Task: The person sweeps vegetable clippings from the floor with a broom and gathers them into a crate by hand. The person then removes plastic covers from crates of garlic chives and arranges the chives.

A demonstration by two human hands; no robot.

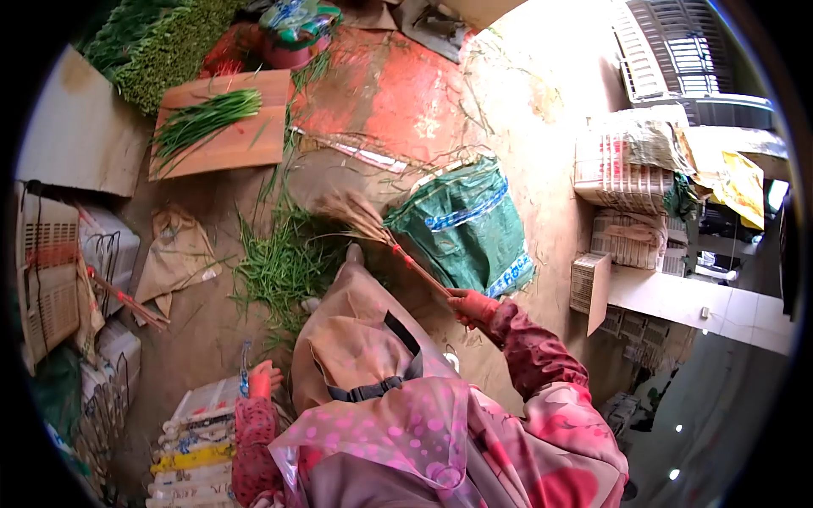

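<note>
A straw hand broom (360, 218) with a long stick handle is in my right hand (472, 307), fingers wrapped round the handle's end. Its bristles point away from me, just left of a green woven sack (461, 224) with blue print. Cut green stalks (284, 258) lie loose on the floor left of the bristles. My left hand (264, 378) hangs low beside my knee, fingers loosely apart, with nothing visible in it. Close to it is a narrow blue-and-white thing (246, 364) that I cannot make out, above stacked, printed sacks or crates (195, 432).
A bundle of long green leaves (207, 123) rests on a brown board (254, 157) at the upper left. Plastic crates (47, 262) line the left side. More crates (622, 169) and a white ledge (677, 300) stand at right. A tan sack (178, 254) lies on the floor.
</note>
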